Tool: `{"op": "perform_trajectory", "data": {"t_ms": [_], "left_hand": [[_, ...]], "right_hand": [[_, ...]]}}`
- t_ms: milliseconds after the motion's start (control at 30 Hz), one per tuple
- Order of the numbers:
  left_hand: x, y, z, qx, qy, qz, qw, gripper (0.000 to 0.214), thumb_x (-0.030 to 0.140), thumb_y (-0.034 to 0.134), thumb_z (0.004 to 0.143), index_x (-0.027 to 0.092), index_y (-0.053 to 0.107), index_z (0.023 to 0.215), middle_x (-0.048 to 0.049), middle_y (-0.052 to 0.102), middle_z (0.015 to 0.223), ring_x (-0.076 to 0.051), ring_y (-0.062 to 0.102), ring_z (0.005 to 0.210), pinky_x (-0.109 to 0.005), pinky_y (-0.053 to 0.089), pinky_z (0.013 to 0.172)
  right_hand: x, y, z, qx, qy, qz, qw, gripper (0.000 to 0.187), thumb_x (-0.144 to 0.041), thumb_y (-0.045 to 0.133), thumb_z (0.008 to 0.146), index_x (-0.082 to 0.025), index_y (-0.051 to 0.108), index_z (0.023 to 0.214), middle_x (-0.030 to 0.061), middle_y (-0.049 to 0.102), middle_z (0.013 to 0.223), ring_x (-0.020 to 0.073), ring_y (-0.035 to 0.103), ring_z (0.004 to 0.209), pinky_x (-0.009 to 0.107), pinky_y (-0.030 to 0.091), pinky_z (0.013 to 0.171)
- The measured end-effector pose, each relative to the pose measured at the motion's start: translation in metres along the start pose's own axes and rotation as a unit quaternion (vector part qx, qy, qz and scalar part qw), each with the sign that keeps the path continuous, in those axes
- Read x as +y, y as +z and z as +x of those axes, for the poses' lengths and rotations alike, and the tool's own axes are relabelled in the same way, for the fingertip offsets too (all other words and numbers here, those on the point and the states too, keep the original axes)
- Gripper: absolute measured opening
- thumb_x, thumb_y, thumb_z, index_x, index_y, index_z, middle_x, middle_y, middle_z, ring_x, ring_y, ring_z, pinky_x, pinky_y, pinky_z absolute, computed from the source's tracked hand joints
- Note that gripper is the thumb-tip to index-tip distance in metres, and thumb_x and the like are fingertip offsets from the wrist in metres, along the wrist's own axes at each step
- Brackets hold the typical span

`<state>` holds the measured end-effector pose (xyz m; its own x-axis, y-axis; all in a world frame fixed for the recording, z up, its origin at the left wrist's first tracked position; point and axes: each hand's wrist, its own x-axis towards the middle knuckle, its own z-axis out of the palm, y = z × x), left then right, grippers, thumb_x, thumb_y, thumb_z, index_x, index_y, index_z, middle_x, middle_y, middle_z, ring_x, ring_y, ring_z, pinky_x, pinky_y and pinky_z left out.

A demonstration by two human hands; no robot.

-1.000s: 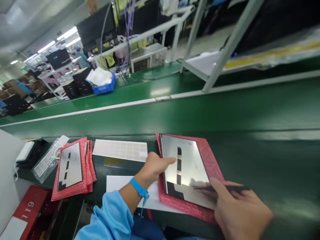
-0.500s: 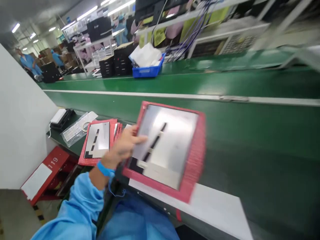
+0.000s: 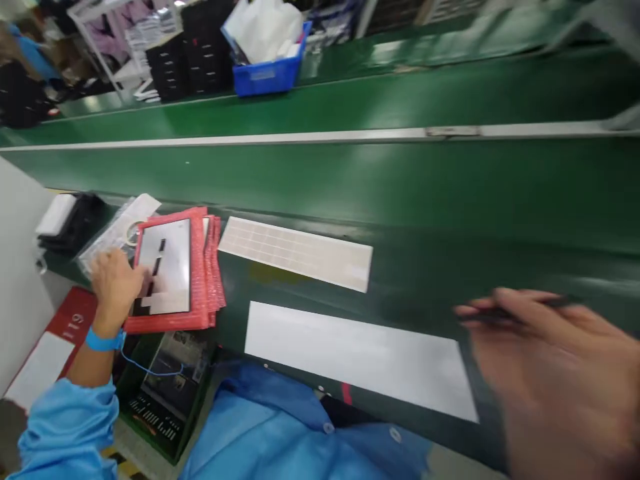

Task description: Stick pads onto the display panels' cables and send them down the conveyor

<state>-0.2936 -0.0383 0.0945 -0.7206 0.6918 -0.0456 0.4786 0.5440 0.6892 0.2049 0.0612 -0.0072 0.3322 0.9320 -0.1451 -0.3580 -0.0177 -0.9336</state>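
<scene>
My left hand (image 3: 116,283) is at the left edge of a silver display panel (image 3: 173,267) with a black strip on its back. Its thumb reaches over the panel and its fingers are apart. The panel lies on a stack of red bubble-wrap sleeves (image 3: 200,300). At the right, my right hand (image 3: 550,353), smeared by motion, pinches a thin black pen-like tool (image 3: 493,315) above the green bench. Between the hands lie a sheet of pale stickers (image 3: 295,253) and a long white sheet (image 3: 355,350).
Behind the stack are a clear plastic bag (image 3: 107,230) and a black-and-white device (image 3: 75,223). A green crate (image 3: 173,453) stands below the bench edge, beside a red box (image 3: 77,313). A blue bin (image 3: 270,78) and black boxes (image 3: 173,73) stand across the green belt.
My left hand has carried the panel in its red sleeve leftward onto the stack and its fingers have parted. My right hand has come into view with the black tool.
</scene>
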Motion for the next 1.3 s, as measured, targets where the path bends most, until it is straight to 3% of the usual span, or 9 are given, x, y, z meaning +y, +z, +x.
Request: {"op": "perform_trajectory", "data": {"t_ms": [100, 233, 333, 467, 667, 767, 900, 1067, 1300], "left_hand": [[0.03, 0.052, -0.023, 0.009, 0.168, 0.048, 0.985, 0.022, 0.027, 0.076, 0.095, 0.021, 0.069, 0.116, -0.014, 0.071, 0.125, -0.039, 0.055, 0.134, -0.058, 0.052, 0.107], [0.081, 0.167, -0.069, -0.136, 0.455, 0.102, 0.874, 0.019, 0.02, 0.056, 0.109, 0.018, 0.074, 0.115, -0.0106, 0.075, 0.124, -0.026, 0.068, 0.12, -0.045, 0.055, 0.11], [0.109, 0.241, -0.088, -0.223, 0.509, 0.083, 0.827, 0.022, 0.016, 0.057, 0.109, 0.019, 0.076, 0.121, -0.0104, 0.074, 0.138, -0.025, 0.067, 0.13, -0.041, 0.056, 0.113], [0.117, 0.288, -0.079, -0.281, 0.52, 0.077, 0.803, 0.026, 0.009, 0.058, 0.104, 0.016, 0.077, 0.121, -0.0159, 0.071, 0.144, -0.035, 0.062, 0.137, -0.054, 0.057, 0.109], [0.115, 0.273, -0.06, -0.309, 0.506, 0.0, 0.805, 0.044, 0.012, 0.043, 0.111, 0.015, 0.063, 0.151, -0.0136, 0.062, 0.161, -0.026, 0.057, 0.152, -0.049, 0.05, 0.126], [0.109, 0.239, -0.061, -0.233, 0.489, -0.095, 0.835, 0.035, 0.016, 0.051, 0.112, 0.02, 0.07, 0.141, -0.009, 0.072, 0.15, -0.021, 0.068, 0.14, -0.041, 0.055, 0.121], [0.072, 0.205, -0.072, -0.127, 0.483, 0.005, 0.866, 0.022, 0.014, 0.063, 0.107, 0.019, 0.079, 0.121, -0.012, 0.077, 0.13, -0.025, 0.07, 0.122, -0.046, 0.062, 0.107], [0.03, 0.206, -0.095, -0.132, 0.471, 0.078, 0.869, 0.021, 0.013, 0.067, 0.103, 0.014, 0.08, 0.12, -0.0198, 0.071, 0.132, -0.032, 0.062, 0.123, -0.054, 0.061, 0.105], [0.031, 0.213, -0.099, -0.135, 0.459, 0.073, 0.875, 0.026, 0.016, 0.067, 0.104, 0.016, 0.079, 0.128, -0.0171, 0.07, 0.12, -0.031, 0.062, 0.113, -0.05, 0.06, 0.095]], "right_hand": [[0.011, 0.025, 0.005, 0.012, -0.007, -0.03, 0.999, 0.04, -0.033, 0.106, 0.053, -0.027, 0.069, 0.063, 0.0028, 0.065, 0.06, 0.0177, 0.067, 0.05, 0.027, 0.06, 0.043], [0.018, 0.052, 0.008, -0.014, -0.019, -0.059, 0.998, 0.042, -0.039, 0.101, 0.063, -0.023, 0.067, 0.079, 0.0022, 0.075, 0.07, 0.0194, 0.075, 0.058, 0.026, 0.062, 0.048], [0.021, 0.059, 0.025, -0.029, -0.037, -0.079, 0.996, 0.043, -0.04, 0.098, 0.066, -0.022, 0.064, 0.085, 0.0009, 0.076, 0.071, 0.0187, 0.077, 0.063, 0.025, 0.064, 0.054], [0.032, 0.053, 0.048, -0.032, -0.037, -0.1, 0.994, 0.048, -0.045, 0.097, 0.065, -0.022, 0.061, 0.085, 0.0005, 0.075, 0.07, 0.0176, 0.075, 0.061, 0.024, 0.061, 0.052], [0.045, 0.049, 0.043, -0.028, -0.073, -0.119, 0.99, 0.043, -0.047, 0.095, 0.076, -0.024, 0.061, 0.09, -0.0023, 0.076, 0.074, 0.0177, 0.077, 0.067, 0.027, 0.064, 0.057], [0.042, 0.046, 0.042, -0.015, -0.103, -0.139, 0.985, 0.036, -0.042, 0.094, 0.081, -0.025, 0.063, 0.088, -0.0011, 0.077, 0.075, 0.0182, 0.077, 0.067, 0.028, 0.065, 0.058], [0.03, 0.05, 0.035, 0.007, -0.116, -0.124, 0.985, 0.032, -0.037, 0.094, 0.084, -0.026, 0.063, 0.086, -0.0004, 0.077, 0.075, 0.0181, 0.077, 0.064, 0.027, 0.064, 0.056], [0.031, 0.085, 0.0, -0.073, -0.07, -0.143, 0.985, 0.031, -0.039, 0.095, 0.084, -0.024, 0.068, 0.087, 0.0, 0.078, 0.075, 0.0207, 0.08, 0.068, 0.032, 0.068, 0.061], [0.064, 0.106, -0.019, -0.13, -0.042, -0.177, 0.975, 0.03, -0.04, 0.094, 0.086, -0.024, 0.067, 0.086, -0.0028, 0.077, 0.076, 0.0173, 0.08, 0.07, 0.026, 0.068, 0.061]]}}
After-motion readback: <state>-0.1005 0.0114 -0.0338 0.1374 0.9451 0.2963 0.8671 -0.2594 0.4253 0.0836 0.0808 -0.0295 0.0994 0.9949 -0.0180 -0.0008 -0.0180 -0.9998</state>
